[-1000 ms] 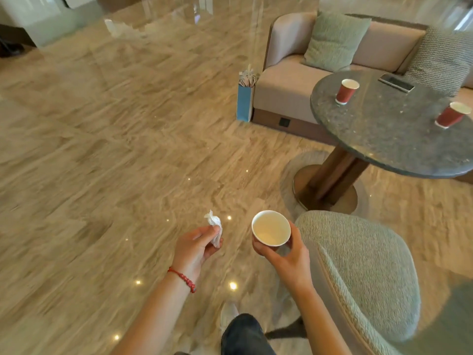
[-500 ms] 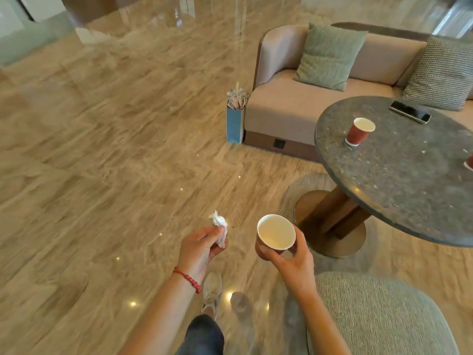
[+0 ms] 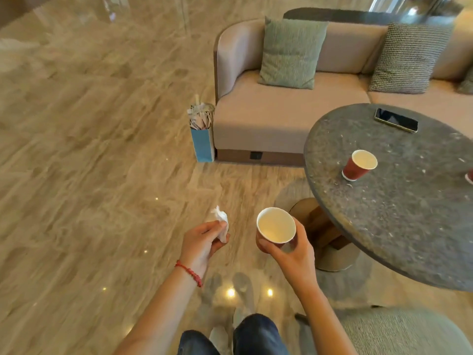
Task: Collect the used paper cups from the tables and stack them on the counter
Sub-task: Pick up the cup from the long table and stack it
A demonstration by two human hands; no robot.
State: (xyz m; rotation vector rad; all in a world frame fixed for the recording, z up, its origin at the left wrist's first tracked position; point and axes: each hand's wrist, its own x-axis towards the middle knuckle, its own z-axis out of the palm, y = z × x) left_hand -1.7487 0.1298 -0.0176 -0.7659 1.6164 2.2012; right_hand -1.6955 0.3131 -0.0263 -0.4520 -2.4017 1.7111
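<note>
Nearest the camera, dark trouser legs and the rounded back of a green upholstered chair fill the lower edge. Both forearms extend forward over the polished floor. The left hand, with a red bracelet at the wrist, has its grip closed around a crumpled white napkin, which protrudes above the fingers. The right hand has its grip wrapped around the red wall of a paper cup, held upright with its pale interior facing the camera; the thumb lies across the near side of the cup.

To the right stands a round, dark speckled tabletop on a wooden pedestal base. A second red paper cup stands on it near its left edge, well apart from the held one. A sliver of another red cup appears at the frame's right edge, too cropped to describe. A dark phone lies flat on the tabletop's far side.

Farther away, a blue paper bag containing pale wrapped items stands on the floor just beside the corner of a beige sofa. A green cushion and a checked cushion lean against the sofa's backrest.
</note>
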